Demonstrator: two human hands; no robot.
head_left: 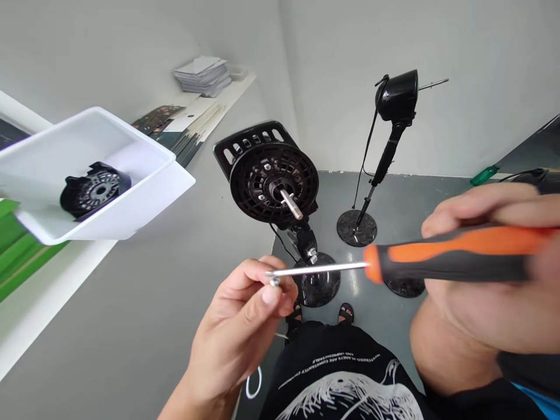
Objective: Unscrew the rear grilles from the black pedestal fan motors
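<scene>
My right hand (483, 274) is closed in a tight fist around an orange-and-black screwdriver (450, 254), with the shaft running roughly level across in front of me. My left hand (236, 332) is in a narrow pinch, fingers (262, 274) gathered at the tip of the shaft around a tiny screw (274, 282). It's too small to make out the head type from here. My guess is I'm pinching it so it stays seated on the tip and doesn't drop.

Just past my fingers is a black fan motor housing (271, 181) on its stand, with a metal shaft (291, 204) poking out toward me, so that face is easy to get at. Its round black base (321, 290) sits right behind the screwdriver, which crosses in front of it. Further right there's a second fan head (396, 96) on a stand, with its own base (356, 228) near the wall. Off to the left, a tilted white plastic tray (144, 175) holds a black slotted fan part (94, 189), probably parked there to stay within reach.
</scene>
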